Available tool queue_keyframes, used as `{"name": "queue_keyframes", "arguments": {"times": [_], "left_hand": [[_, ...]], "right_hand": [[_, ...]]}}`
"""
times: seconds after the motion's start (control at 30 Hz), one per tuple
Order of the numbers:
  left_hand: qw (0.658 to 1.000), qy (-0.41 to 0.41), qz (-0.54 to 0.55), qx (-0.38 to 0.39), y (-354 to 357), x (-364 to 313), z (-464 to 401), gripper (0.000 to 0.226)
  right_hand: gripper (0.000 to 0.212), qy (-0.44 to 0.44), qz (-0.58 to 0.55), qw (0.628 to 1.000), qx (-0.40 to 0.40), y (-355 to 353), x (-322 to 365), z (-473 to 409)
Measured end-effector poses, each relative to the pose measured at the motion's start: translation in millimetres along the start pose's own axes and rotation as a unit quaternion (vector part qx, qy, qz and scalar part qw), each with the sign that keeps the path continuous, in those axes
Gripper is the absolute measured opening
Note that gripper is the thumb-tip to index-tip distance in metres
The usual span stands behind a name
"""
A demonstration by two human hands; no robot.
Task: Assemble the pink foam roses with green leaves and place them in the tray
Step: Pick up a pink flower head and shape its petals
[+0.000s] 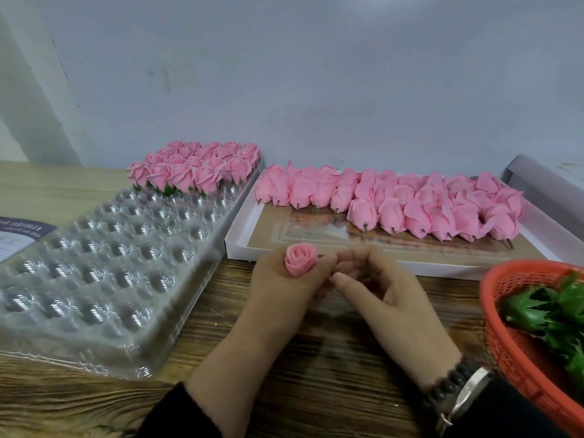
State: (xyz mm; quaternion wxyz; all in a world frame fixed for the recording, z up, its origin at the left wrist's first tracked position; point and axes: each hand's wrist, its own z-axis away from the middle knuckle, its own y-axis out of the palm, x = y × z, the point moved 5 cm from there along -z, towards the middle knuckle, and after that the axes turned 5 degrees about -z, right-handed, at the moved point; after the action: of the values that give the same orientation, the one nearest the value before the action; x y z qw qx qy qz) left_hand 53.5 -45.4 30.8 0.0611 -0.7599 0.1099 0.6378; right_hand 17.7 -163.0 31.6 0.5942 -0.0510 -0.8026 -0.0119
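Note:
My left hand (284, 289) grips a pink foam rose (300, 259) with the bloom facing up, over the wooden table. My right hand (376, 289) is curled right beside it, fingertips meeting the left thumb at the rose's base; what they pinch is hidden. A clear plastic tray (104, 270) with several round cups lies at the left, its far rows filled with finished roses with green leaves (196, 167). Green leaves (550, 311) lie in a red basket (505, 343) at the right.
A shallow white box (240, 235) behind my hands holds several loose pink rose heads (410, 200) with short stems. A printed paper (19, 238) lies at the far left. A grey wall stands behind the table. A watch and bead bracelet are on my right wrist.

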Motion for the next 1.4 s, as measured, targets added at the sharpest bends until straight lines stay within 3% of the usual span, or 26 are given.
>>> {"name": "queue_keyframes", "arguments": {"times": [0.1,0.2,0.37,0.57,0.8,0.9,1.17,1.4], "left_hand": [[0.990,0.046,-0.130,0.004,-2,-4,-2,0.008],[0.985,0.045,-0.168,0.015,-2,1,-3,0.030],[0.964,0.031,-0.259,0.052,-1,5,-4,0.086],[0.934,0.046,-0.341,0.098,-1,6,-4,0.108],[0.938,0.025,-0.314,0.147,0,11,-4,0.100],[0.934,-0.010,-0.316,0.166,2,16,-3,0.113],[0.935,-0.004,-0.308,0.177,2,16,-2,0.110],[0.926,0.024,-0.356,0.126,-12,4,-2,0.097]], "right_hand": [[0.039,-0.046,0.047,0.998,0.004,0,4,2],[0.044,-0.084,0.094,0.991,0.048,6,7,4],[0.044,-0.117,0.156,0.978,0.075,7,10,4],[0.039,-0.133,0.193,0.964,0.127,11,11,6],[0.023,-0.109,0.196,0.964,0.143,6,9,4],[0.017,-0.094,0.185,0.969,0.134,4,7,3],[0.019,-0.007,0.063,0.993,0.096,3,-1,0],[0.023,0.000,-0.002,1.000,-0.029,-13,-8,-5]]}}
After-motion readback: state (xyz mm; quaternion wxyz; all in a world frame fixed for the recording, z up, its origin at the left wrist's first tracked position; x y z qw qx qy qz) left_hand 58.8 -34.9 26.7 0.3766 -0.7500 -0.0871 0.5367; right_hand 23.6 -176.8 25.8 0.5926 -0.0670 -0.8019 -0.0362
